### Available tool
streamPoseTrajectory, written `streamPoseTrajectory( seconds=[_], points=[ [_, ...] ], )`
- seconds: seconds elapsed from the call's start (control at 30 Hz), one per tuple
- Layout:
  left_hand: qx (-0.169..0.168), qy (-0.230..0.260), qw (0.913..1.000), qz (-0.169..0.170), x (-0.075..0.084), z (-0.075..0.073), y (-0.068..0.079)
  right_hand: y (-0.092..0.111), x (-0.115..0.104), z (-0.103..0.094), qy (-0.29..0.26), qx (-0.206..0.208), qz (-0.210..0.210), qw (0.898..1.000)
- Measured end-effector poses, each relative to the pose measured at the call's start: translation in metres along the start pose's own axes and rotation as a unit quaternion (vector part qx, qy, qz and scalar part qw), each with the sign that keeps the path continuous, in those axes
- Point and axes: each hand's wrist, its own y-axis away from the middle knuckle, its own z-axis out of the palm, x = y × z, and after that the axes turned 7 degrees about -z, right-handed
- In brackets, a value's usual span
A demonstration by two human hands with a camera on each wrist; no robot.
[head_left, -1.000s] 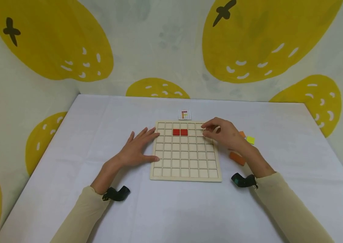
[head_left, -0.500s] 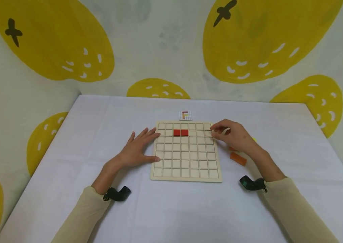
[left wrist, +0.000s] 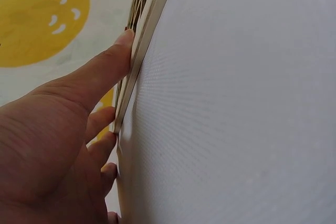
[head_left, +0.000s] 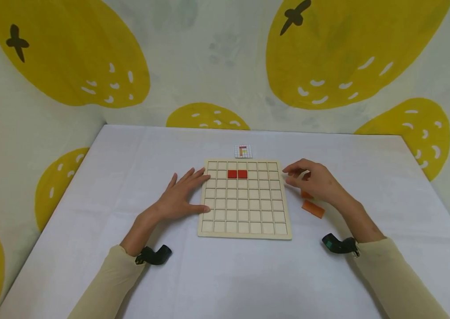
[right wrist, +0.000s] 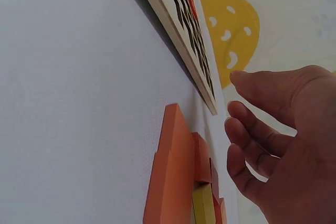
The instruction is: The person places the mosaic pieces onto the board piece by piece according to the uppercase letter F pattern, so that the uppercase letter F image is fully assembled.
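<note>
A pale wooden board [head_left: 242, 215] with a grid of square cells lies on the table, and two red square tiles [head_left: 237, 174] sit side by side in its second row. My left hand [head_left: 177, 195] rests at the board's left edge with fingers spread; in the left wrist view its thumb [left wrist: 113, 64] lies on the rim. Right of the board hovers my right hand [head_left: 318, 182], fingers loosely bent and nothing between them. Below it lie orange tiles [head_left: 313, 209]. The right wrist view shows orange blocks [right wrist: 170, 166] and a yellow one [right wrist: 203, 205] near that hand.
A small card [head_left: 243, 151] printed with a coloured grid pattern lies just beyond the board's far edge. White cloth [head_left: 225, 274] covers the table. Behind it hangs a pale backdrop [head_left: 209, 53] with yellow fruit shapes. Black devices [head_left: 340, 244] are strapped at both wrists.
My right hand has drawn back from above the board's right columns to beside it, over the loose tiles. The left hand and both red tiles stay where they were.
</note>
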Motion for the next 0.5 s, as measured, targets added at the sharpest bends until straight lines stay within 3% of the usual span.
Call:
streamPoseTrajectory(
  seconds=[0.5],
  points=[
    [-0.001,-0.002,1.0,-0.002,0.001,-0.001,0.0,0.013,0.014,-0.011,-0.006,-0.009,-0.002,1.0]
  ],
)
